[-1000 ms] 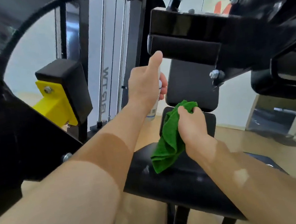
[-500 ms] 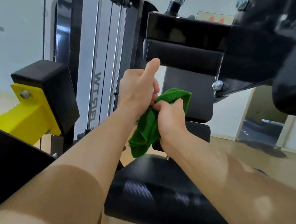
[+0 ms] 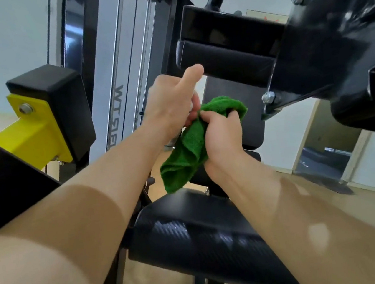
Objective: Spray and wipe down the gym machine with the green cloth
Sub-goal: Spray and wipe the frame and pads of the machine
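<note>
Two hands (image 3: 222, 134), bottle (image 3: 172, 142), green cloth (image 3: 187, 151); "WT…" lettering (image 3: 116, 114)

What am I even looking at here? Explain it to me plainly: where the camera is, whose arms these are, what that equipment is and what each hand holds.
This moment is shown in one picture, taken by a wide-angle camera worn on a person's head and looking forward and down. The two bare arms are that person's own; no robot is involved. Around them stands a gym machine: a black padded seat near the bottom, a black pad higher up, a yellow bracket at the left and a grey upright column behind. The right hand grips a bunched green cloth, which hangs down toward the seat. The left hand, right beside it, is curled round a small spray bottle that it mostly hides; only the bottle's lower end shows.
</note>
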### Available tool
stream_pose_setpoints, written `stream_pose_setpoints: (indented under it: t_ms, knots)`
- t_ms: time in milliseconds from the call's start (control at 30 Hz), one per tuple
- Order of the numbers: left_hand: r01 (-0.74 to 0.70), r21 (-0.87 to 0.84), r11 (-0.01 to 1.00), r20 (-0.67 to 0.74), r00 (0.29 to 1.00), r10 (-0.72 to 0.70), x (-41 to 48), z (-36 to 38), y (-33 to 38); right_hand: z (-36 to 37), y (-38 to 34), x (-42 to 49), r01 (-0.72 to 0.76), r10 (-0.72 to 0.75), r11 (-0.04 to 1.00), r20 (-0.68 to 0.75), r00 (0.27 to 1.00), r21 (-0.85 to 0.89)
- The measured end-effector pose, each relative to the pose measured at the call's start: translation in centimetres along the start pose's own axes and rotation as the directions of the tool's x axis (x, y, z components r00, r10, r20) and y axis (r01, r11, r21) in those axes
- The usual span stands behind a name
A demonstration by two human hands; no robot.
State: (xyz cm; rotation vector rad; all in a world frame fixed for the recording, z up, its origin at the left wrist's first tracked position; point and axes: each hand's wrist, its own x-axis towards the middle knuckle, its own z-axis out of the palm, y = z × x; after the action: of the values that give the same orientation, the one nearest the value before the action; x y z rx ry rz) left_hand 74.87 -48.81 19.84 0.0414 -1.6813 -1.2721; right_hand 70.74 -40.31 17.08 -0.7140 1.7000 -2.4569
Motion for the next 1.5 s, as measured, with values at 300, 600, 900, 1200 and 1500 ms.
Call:
stream_pose_setpoints:
  t_ms: [300, 600, 900, 1200, 1500]
  knots:
    - [0.137, -0.250, 0.959, -0.088, 0.983, -0.163, -2.9, -2.2, -2.2, 4.6, -3.2, -0.5, -0.069, 0.052, 0.995, 0.221, 0.974, 0.070]
    - [0.123, -0.262, 0.957, -0.347, 0.914, -0.212, -0.2, 0.3, -0.5, 1.7, -1.8, 0.8, 0.058, -0.034, 0.961, 0.090, 0.995, -0.269]
    - [0.111, -0.290, 0.950, -0.501, 0.829, -0.250, 1.8, 5.8, 1.0, -3.6, -0.4, 1.7, -0.057, 0.064, 0.910, 0.004, 0.998, -0.410]
    - [-0.110, 0.375, 0.920, -0.074, 0.986, 0.148, 1.6, 7.8, 4.4, -4.7, -0.4, 1.7, -0.152, 0.158, 0.900, -0.020, 0.987, -0.409]
    - [0.117, 0.291, 0.950, -0.448, 0.893, 0.028, 1.6, 7.2, 2.5, -6.4, -2.7, 2.0, -0.123, 0.139, 0.919, 0.017, 0.990, -0.376]
